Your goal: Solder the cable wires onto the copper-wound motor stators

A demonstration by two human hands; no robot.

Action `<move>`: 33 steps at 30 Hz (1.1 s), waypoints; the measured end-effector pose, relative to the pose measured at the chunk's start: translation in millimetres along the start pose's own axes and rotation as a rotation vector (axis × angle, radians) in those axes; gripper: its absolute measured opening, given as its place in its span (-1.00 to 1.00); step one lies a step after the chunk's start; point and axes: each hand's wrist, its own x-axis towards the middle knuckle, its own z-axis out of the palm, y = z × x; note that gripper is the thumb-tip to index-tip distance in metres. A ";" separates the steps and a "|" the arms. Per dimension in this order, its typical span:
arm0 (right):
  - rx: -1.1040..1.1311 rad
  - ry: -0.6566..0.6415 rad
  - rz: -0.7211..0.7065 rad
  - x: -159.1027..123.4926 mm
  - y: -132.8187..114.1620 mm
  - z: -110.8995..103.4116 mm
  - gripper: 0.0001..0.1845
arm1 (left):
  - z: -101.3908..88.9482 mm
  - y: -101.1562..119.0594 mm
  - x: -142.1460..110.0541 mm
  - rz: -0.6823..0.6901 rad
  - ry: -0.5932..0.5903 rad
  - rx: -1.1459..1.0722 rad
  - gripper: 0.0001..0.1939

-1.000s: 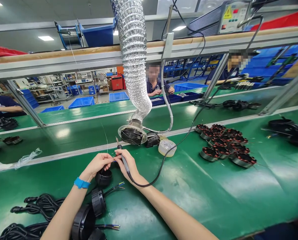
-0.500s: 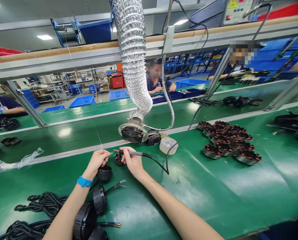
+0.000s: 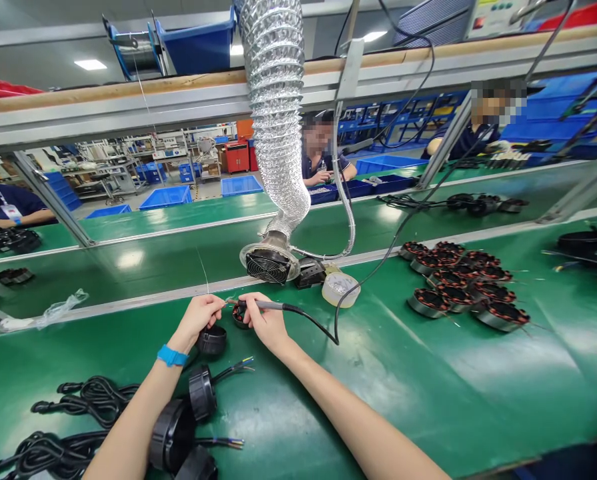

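My left hand (image 3: 198,320), a blue band on its wrist, pinches a thin solder wire (image 3: 204,270) that hangs down from above. Whether its fingertips also hold a lead end is too small to tell. My right hand (image 3: 268,325) grips a soldering iron (image 3: 272,305) like a pen, its tip pointing left, close to the left fingertips. Just under the iron sits a motor stator (image 3: 239,316) with red-orange windings, partly hidden by the right fingers. A round black housing (image 3: 212,341) lies below my left hand.
More black housings (image 3: 172,433) with cables (image 3: 95,400) lie front left. Several stators (image 3: 453,299) are grouped at right. A fume extractor fan (image 3: 268,265) under a foil duct (image 3: 273,100) hangs ahead, beside a round pale tub (image 3: 340,291). Co-workers sit across the bench.
The view has shifted slightly, so the scene sits a little farther right. My left fingertips and the iron's tip are now closer together. Both hands keep their grips.
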 end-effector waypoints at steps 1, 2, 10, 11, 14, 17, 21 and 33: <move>0.010 0.000 0.009 0.1 -0.3 0.2 -0.59 | -0.1 -0.4 0.3 0.000 0.001 -0.001 -0.70; 0.022 0.003 0.018 0.3 -0.9 0.2 -0.58 | -0.3 -0.8 0.5 0.001 0.001 -0.003 -0.70; 0.104 0.093 0.046 2.1 -7.2 -2.1 -0.54 | 0.1 -1.1 0.2 0.003 0.001 -0.022 -0.68; 0.104 0.099 0.045 2.2 -7.1 -2.5 -0.54 | 0.2 -0.5 -0.1 0.001 0.001 -0.022 -0.68; 0.100 0.100 0.043 2.4 -5.3 -3.1 -0.53 | 0.2 1.7 -1.0 -0.006 -0.003 -0.007 -0.66; 0.097 0.095 0.041 2.1 -3.6 -3.3 -0.54 | -0.1 3.2 -1.7 -0.015 0.000 0.006 -0.67; 0.079 0.090 0.037 1.3 -3.3 -3.7 -0.55 | -0.3 2.4 -1.5 -0.015 0.003 0.004 -0.69; 0.052 -0.005 0.033 0.3 -1.4 -0.8 -0.59 | -1.2 -1.1 0.0 -0.003 0.003 0.012 -0.70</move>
